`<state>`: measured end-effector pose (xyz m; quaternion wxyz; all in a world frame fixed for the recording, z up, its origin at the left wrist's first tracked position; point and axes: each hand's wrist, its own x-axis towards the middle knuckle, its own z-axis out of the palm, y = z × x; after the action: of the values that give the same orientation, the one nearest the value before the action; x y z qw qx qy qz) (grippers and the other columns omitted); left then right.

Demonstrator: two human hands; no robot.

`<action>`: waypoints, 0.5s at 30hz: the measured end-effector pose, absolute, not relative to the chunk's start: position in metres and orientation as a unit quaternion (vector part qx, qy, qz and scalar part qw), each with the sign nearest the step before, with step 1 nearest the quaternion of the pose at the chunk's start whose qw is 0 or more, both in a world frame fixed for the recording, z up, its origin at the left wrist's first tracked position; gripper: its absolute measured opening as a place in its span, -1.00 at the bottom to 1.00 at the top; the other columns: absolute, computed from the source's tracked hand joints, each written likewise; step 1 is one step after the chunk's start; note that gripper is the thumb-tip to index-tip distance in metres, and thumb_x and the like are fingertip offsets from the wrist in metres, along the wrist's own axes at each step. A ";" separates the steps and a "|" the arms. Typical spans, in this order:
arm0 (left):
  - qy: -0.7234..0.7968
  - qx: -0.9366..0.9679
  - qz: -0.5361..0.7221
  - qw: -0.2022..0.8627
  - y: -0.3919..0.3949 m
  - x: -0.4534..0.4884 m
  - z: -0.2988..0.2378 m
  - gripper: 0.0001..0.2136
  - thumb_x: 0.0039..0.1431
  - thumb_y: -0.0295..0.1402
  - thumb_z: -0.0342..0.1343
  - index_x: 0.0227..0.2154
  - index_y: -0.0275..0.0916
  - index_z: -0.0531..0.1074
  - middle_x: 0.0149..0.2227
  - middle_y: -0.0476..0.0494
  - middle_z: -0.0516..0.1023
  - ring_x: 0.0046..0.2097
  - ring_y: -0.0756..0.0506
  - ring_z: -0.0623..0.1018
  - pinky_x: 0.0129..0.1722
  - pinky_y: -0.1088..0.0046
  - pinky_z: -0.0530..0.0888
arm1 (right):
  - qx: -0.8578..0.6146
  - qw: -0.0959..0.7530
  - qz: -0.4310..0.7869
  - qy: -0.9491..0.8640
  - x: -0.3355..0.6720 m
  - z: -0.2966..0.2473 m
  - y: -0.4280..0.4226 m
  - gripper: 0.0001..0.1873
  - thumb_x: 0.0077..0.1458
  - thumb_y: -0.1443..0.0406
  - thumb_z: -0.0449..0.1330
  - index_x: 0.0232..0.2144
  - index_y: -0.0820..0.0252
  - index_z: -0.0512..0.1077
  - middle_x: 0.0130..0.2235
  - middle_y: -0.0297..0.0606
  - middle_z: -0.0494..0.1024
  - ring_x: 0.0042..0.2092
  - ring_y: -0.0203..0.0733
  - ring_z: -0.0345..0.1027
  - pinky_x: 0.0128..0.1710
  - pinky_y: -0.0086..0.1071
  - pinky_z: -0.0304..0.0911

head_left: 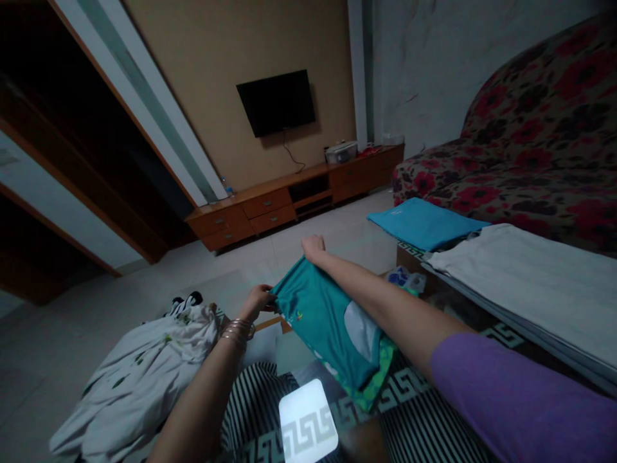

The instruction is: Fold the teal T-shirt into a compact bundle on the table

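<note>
A teal garment (322, 321) with a white patch and a bright green patterned edge is stretched between my two hands. My left hand (260, 301), below several bangles at the wrist, pinches one corner of it. The opposite top corner is gripped in my right hand (313, 247), its fingers curled and partly hidden. The garment's lower end reaches the glass table (351, 405), which has a Greek-key border. Whether the garment is a top or shorts I cannot tell.
A folded blue cloth (427, 222) and a white folded cloth stack (530, 276) lie at right, before a floral sofa (525, 161). At left is a heap of white leaf-printed fabric (159, 360). A wooden TV cabinet (270, 209) stands along the far wall.
</note>
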<state>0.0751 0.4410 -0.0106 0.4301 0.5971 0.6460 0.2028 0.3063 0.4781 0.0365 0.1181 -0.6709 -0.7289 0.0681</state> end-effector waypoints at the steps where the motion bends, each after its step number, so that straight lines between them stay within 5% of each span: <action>1: 0.656 0.590 0.199 0.427 0.433 0.065 -0.007 -0.71 -0.16 -0.50 0.20 -0.28 -0.34 0.41 -0.52 -0.06 0.49 -0.51 -0.05 0.52 -0.44 0.44 0.49 | -0.649 0.131 0.056 -0.747 0.286 0.039 0.478 -0.70 0.21 0.46 0.00 -0.08 0.45 0.45 -0.01 0.03 0.46 0.10 -0.03 0.25 0.07 -0.24 0.15; 8: 0.691 0.480 0.231 0.489 0.323 -0.009 -0.007 -0.53 -0.37 -0.38 0.34 -0.30 -0.23 0.31 -0.48 0.01 0.46 -0.48 -0.07 0.51 -0.48 0.41 0.49 | -0.458 0.191 0.011 -0.868 0.199 0.020 0.419 -0.62 0.22 0.40 0.02 0.07 0.12 0.34 0.07 -0.15 0.36 0.10 -0.10 0.17 0.02 -0.26 0.16; 15: 0.598 0.392 0.205 0.668 0.166 0.007 -0.022 -0.56 -0.32 -0.02 0.34 -0.35 -0.10 0.42 -0.39 -0.12 0.47 -0.38 -0.12 0.54 -0.32 0.28 0.50 | -0.232 0.150 0.006 -0.961 0.308 -0.017 0.276 -0.83 0.22 0.27 0.10 -0.22 0.24 0.42 -0.18 -0.14 0.43 -0.15 -0.15 0.24 -0.20 -0.32 0.15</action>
<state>0.0070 0.1663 -0.0215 0.6680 0.3918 0.5984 0.2052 0.3079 0.2758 -0.0169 0.1500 -0.2319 -0.9611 0.0065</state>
